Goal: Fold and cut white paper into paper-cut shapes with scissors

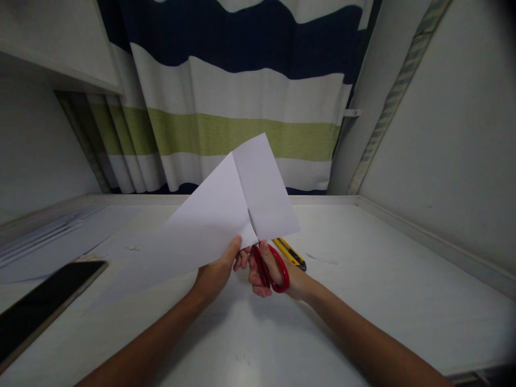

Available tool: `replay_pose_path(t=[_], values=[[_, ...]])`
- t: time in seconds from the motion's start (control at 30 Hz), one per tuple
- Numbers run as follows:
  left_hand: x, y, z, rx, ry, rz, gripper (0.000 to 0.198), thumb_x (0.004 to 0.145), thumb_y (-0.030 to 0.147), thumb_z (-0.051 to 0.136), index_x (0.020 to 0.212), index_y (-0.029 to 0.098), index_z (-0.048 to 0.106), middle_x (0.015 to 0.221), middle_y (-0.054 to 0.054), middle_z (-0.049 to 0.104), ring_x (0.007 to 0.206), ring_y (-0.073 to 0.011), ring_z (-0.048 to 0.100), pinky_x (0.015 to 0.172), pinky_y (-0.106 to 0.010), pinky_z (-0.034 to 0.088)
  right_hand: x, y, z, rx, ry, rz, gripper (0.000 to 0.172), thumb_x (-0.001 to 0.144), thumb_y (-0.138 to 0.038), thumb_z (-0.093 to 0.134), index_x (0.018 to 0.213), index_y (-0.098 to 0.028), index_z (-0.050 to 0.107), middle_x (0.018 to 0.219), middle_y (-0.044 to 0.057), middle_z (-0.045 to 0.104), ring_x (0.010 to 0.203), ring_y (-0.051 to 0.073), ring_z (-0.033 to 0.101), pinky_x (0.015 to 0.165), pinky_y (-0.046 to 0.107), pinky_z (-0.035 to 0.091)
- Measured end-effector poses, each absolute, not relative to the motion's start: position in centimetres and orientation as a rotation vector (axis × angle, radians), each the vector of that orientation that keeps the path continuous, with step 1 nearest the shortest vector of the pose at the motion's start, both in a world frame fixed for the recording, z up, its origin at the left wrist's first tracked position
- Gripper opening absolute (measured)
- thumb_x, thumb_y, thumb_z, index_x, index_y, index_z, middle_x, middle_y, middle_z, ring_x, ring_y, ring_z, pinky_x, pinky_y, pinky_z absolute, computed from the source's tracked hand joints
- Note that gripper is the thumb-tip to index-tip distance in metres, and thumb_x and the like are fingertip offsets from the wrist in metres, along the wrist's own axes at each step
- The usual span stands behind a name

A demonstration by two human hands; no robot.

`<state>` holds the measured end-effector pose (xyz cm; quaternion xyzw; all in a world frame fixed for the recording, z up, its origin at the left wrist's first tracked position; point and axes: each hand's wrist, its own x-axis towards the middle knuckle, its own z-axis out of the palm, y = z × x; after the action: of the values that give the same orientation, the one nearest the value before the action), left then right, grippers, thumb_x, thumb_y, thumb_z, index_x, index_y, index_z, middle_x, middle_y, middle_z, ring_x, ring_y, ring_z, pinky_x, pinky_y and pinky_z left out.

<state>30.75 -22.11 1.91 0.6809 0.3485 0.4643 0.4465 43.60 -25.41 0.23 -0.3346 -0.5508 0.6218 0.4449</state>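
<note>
A folded white sheet of paper (226,215) is held up above the white table (363,279). My left hand (217,271) pinches its lower edge, thumb on the near face. My right hand (274,274) has its fingers through the red handles of a pair of scissors (274,266). The blades reach up into the paper along a cut beside the fold and are mostly hidden by the sheet. Both hands are close together, just above the table.
A yellow and black utility knife (292,253) lies on the table just behind my right hand. A dark phone or tablet (40,303) lies at the left edge, with loose white sheets (60,236) behind it. A striped curtain (242,107) hangs at the back, walls on both sides.
</note>
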Motion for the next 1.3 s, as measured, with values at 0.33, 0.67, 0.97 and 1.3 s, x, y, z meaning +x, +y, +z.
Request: replay_pose_path(t=[0.33, 0.67, 0.97, 1.3], values=[[30.72, -21.71, 1.58, 1.659, 0.856, 1.165, 0.034, 0.077, 0.038, 0.042, 0.052, 0.016, 0.048, 0.039, 0.005, 0.043, 0.037, -0.0082, 0.037, 0.044, -0.023, 0.033, 43.79, -25.37, 0.17, -0.878, -1.359, 1.533, 0.054, 0.074, -0.065, 0.026, 0.077, -0.014, 0.043, 0.043, -0.005, 0.042, 0.032, 0.006, 0.041, 0.030, 0.016, 0.025], [30.77, -21.62, 1.52, 1.632, 0.860, 1.130, 0.036, 0.076, 0.041, 0.041, 0.050, 0.016, 0.048, 0.039, 0.005, 0.041, 0.037, -0.0076, 0.035, 0.044, -0.022, 0.032, 43.67, -25.38, -0.21, -0.886, -1.379, 1.473, 0.054, 0.074, -0.065, 0.025, 0.075, -0.014, 0.043, 0.041, -0.006, 0.041, 0.030, 0.006, 0.040, 0.028, 0.016, 0.025], [30.82, -21.55, 1.33, 1.600, 0.855, 1.126, 0.039, 0.077, 0.042, 0.040, 0.047, 0.017, 0.047, 0.038, 0.005, 0.040, 0.037, -0.0080, 0.035, 0.047, -0.023, 0.035, 43.45, -25.39, -0.19, -0.946, -1.383, 1.426, 0.052, 0.074, -0.065, 0.026, 0.071, -0.016, 0.040, 0.041, -0.005, 0.043, 0.029, 0.007, 0.042, 0.026, 0.016, 0.026], [30.89, -21.62, 1.38, 1.531, 0.815, 1.124, 0.038, 0.077, 0.038, 0.042, 0.046, 0.017, 0.046, 0.039, 0.005, 0.040, 0.039, -0.0082, 0.035, 0.051, -0.023, 0.035, 43.46, -25.33, -0.29, -0.984, -1.375, 1.414, 0.051, 0.073, -0.066, 0.029, 0.070, -0.016, 0.040, 0.039, -0.005, 0.043, 0.028, 0.008, 0.043, 0.025, 0.016, 0.027]])
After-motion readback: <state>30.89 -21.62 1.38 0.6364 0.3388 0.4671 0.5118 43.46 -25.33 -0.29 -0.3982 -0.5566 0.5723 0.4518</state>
